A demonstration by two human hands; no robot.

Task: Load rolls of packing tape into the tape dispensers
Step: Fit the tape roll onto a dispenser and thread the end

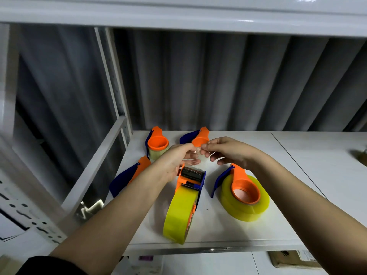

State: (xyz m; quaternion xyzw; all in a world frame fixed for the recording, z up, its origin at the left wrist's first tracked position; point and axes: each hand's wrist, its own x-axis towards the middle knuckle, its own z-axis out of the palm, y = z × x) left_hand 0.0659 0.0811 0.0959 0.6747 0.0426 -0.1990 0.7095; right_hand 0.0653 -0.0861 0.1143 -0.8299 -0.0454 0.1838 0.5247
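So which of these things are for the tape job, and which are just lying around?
For the job:
- upright dispenser with yellow roll
- clear tape end, pinched by left hand and right hand
- loaded dispenser lying flat
- far-left dispenser with pale roll
- two dispensers without rolls

Just lying about:
- cardboard box below the shelf
- metal bracket

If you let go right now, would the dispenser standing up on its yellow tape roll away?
Possibly. The middle dispenser stands upright on its yellow roll's curved edge, so a nudge could roll or topple it. The left hand and right hand seem to pinch a clear tape end, which would likely flop and stick. The right dispenser lies flat and looks steadier.
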